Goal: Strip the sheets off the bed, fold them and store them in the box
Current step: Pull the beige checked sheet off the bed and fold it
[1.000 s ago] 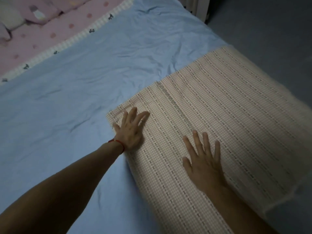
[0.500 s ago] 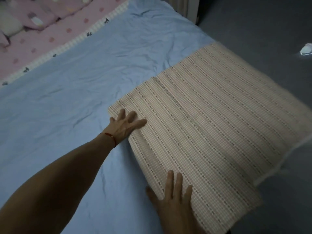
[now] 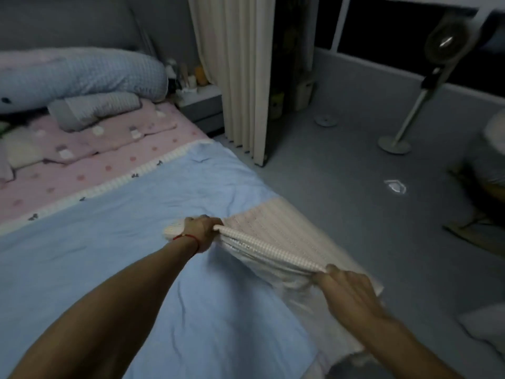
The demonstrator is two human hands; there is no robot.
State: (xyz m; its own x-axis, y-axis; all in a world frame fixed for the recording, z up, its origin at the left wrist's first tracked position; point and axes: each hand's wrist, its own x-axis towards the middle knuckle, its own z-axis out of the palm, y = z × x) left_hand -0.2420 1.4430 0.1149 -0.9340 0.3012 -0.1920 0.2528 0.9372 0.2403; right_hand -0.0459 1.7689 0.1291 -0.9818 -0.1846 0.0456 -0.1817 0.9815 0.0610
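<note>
A folded beige checked sheet [image 3: 276,225] lies at the right edge of the bed, on top of the blue sheet [image 3: 114,242]. Its near edge is raised off the bed and bunched into a ridge. My left hand [image 3: 200,231] grips the far end of that edge. My right hand [image 3: 347,294] grips the near end. Further up the bed lies a pink dotted blanket [image 3: 82,165]. No box can be made out.
A blue pillow [image 3: 82,75] and a grey bundle [image 3: 93,108] lie at the head of the bed. A cream curtain [image 3: 235,72] hangs by the bedside table [image 3: 202,102]. A standing fan [image 3: 426,77] is on the grey floor [image 3: 341,187]. Dark bundles lie at the right.
Both hands lay flat on the checked sheet before; now they grip its near edge and lift it. The camera has tilted up, showing the room.
</note>
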